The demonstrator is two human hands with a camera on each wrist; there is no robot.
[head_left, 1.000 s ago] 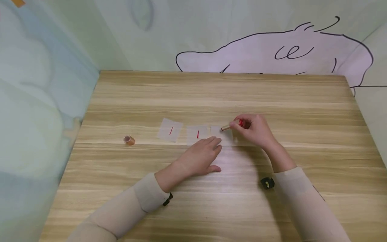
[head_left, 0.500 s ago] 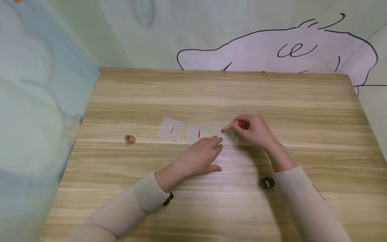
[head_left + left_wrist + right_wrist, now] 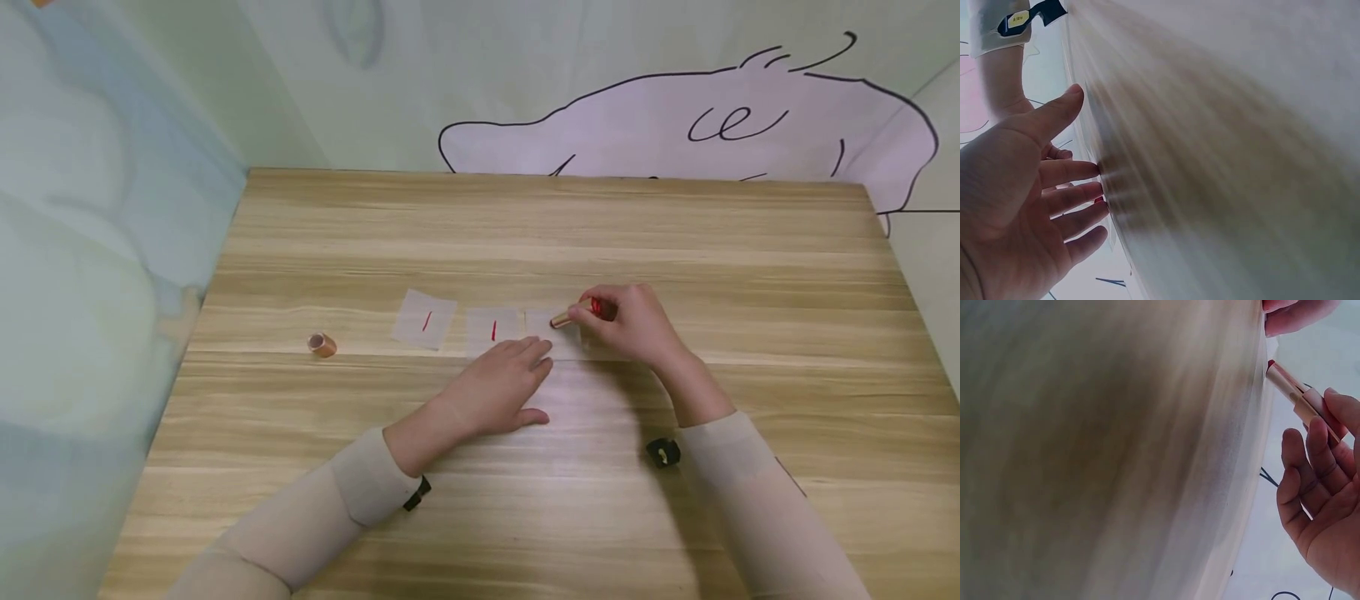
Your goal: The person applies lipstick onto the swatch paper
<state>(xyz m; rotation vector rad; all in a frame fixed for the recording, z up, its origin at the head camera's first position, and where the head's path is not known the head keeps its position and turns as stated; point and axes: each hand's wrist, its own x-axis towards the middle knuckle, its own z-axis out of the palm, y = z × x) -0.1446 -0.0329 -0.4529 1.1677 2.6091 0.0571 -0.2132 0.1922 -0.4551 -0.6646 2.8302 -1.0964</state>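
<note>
My right hand [image 3: 633,325] pinches a lipstick [image 3: 570,315] between thumb and fingers. In the right wrist view, the red tip of the lipstick [image 3: 1300,397] is at the surface, close to the left fingertips. It points at the third paper slip [image 3: 562,342], on which I can make out no red mark. My left hand [image 3: 495,387] lies with fairly straight, spread fingers, its fingertips on the lower left edge of that slip. To the left lie a middle slip [image 3: 480,323] and a far-left slip [image 3: 408,321], each with one red stroke.
A copper-coloured lipstick cap [image 3: 322,345] lies on its side on the wooden table [image 3: 450,233], left of the slips. Walls with printed drawings border the table at the back and left. Each wrist wears a small black device [image 3: 663,452].
The head view has shifted slightly. The lipstick tip has moved very slightly over the third slip, still in the right hand's pinch. My left hand stays in place.
</note>
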